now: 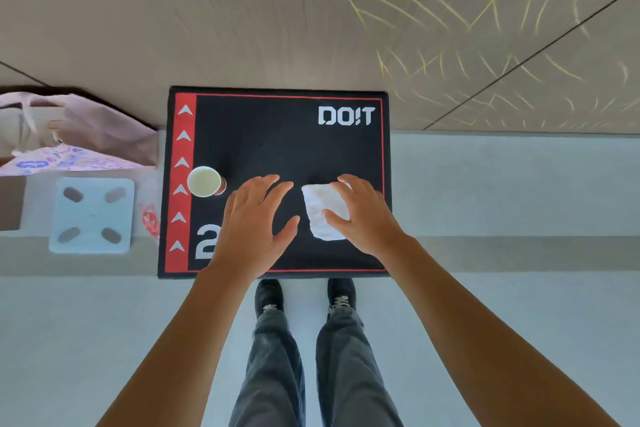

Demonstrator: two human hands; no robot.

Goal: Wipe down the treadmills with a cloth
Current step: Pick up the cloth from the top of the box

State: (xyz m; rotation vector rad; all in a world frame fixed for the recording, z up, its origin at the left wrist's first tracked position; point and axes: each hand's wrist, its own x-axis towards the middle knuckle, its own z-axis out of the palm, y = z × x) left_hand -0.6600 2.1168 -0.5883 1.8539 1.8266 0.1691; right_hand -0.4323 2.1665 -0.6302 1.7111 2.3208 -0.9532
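A folded white cloth (pixel 323 211) lies on top of a black box (pixel 277 135) with a red border, white arrows and the words "DO!T". My right hand (pixel 363 215) is over the cloth's right side, fingers and thumb spread around its edge. My left hand (pixel 254 222) hovers flat and open over the box just left of the cloth, holding nothing. No treadmill is in view.
A paper cup (pixel 205 181) stands on the box's left side near the red stripe. On the floor to the left lie a white bathroom scale (pixel 91 215), a pink bag (pixel 76 135) and a small red wrapper (pixel 150 218). My feet stand right at the box's near edge.
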